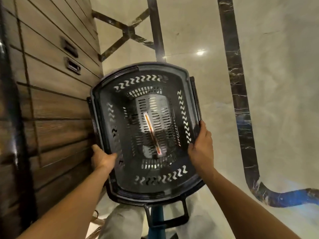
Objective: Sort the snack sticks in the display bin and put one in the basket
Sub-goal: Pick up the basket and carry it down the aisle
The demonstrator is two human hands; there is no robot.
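Note:
A black plastic shopping basket (186,78) with slotted walls fills the middle of the head view, seen from above. One long thin snack stick (151,131) in an orange and silver wrapper lies on its bottom, pointing away from me. My left hand (103,158) grips the basket's left rim near the close corner. On the opposite side, my right hand (201,146) holds the right rim with the thumb over the edge. The display bin is out of view.
A wooden counter front (51,109) with two recessed pulls stands directly left of the basket and touches it. Pale marble floor (276,100) with dark inlaid bands spreads to the right and beyond. The basket's handle (167,219) hangs below its near edge, over my legs.

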